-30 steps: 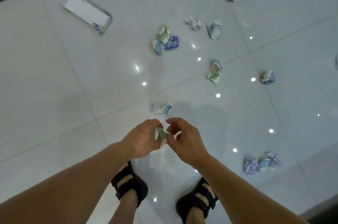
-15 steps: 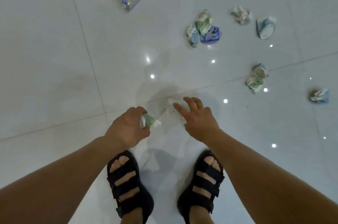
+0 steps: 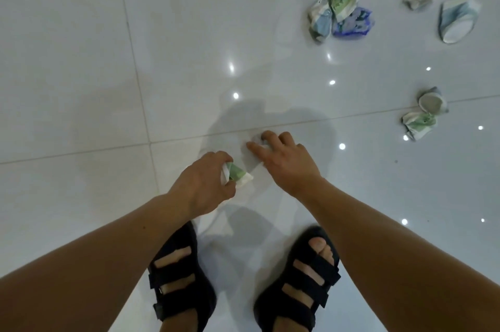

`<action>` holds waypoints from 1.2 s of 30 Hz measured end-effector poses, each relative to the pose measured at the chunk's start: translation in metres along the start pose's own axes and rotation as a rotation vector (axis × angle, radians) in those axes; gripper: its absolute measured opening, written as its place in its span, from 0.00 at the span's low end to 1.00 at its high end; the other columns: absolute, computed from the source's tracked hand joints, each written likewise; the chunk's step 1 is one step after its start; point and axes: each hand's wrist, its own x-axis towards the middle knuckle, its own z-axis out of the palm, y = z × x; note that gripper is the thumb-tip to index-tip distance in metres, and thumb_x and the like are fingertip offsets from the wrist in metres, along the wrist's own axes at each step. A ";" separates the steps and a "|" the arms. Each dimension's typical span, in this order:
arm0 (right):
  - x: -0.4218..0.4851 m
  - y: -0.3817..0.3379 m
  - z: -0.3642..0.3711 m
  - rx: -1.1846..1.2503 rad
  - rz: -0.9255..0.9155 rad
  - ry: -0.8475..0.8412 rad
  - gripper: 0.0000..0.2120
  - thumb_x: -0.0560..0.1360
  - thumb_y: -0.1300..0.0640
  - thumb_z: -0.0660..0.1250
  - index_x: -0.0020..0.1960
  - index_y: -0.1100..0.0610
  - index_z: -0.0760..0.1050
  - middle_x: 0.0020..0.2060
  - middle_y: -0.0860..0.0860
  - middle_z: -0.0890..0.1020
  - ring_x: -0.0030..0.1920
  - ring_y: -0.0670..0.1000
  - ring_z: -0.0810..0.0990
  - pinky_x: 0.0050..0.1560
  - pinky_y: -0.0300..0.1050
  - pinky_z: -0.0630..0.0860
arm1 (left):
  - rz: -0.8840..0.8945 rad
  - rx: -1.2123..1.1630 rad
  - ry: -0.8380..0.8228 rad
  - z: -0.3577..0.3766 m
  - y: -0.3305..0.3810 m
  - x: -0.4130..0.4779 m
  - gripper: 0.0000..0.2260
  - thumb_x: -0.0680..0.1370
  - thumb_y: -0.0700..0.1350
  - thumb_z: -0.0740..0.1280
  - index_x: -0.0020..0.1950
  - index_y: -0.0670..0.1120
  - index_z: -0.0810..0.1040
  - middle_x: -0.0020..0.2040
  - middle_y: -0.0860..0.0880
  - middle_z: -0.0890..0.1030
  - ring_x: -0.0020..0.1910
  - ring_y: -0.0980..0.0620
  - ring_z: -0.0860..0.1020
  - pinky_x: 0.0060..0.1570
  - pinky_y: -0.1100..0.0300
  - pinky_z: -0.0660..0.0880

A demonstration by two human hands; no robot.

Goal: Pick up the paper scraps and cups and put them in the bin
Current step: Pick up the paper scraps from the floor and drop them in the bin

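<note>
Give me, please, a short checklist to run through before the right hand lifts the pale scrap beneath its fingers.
1. Left hand grips the green-and-white scrap: ok.
2. Right hand over the pale scrap on the floor: ok.
3. Its fingers curled round that scrap: not ok, they are spread.
4. Fingers touching it: cannot tell.
5. Bin in view: not ok.
6. Floor free of litter: not ok, crumpled cups lie ahead on the right.
</note>
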 end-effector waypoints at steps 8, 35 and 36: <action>0.005 -0.012 -0.013 0.034 0.129 0.004 0.12 0.80 0.58 0.58 0.63 0.55 0.69 0.57 0.52 0.72 0.48 0.54 0.69 0.31 0.46 0.65 | -0.035 0.013 0.025 -0.016 -0.007 -0.002 0.21 0.74 0.51 0.69 0.65 0.52 0.69 0.58 0.52 0.74 0.50 0.53 0.72 0.48 0.62 0.66; -0.122 -0.320 -0.598 -0.026 -0.179 0.206 0.23 0.78 0.53 0.60 0.72 0.48 0.64 0.60 0.51 0.75 0.56 0.54 0.74 0.46 0.47 0.75 | -0.118 -0.210 0.567 -0.463 0.057 -0.436 0.24 0.73 0.50 0.70 0.66 0.47 0.70 0.58 0.46 0.75 0.52 0.46 0.76 0.45 0.60 0.68; -0.126 -0.338 -0.618 -0.027 -0.200 0.200 0.23 0.78 0.53 0.60 0.72 0.48 0.63 0.60 0.51 0.75 0.56 0.54 0.74 0.47 0.48 0.75 | -0.132 -0.223 0.582 -0.475 0.051 -0.458 0.24 0.73 0.50 0.70 0.66 0.47 0.70 0.58 0.46 0.75 0.52 0.46 0.76 0.45 0.60 0.68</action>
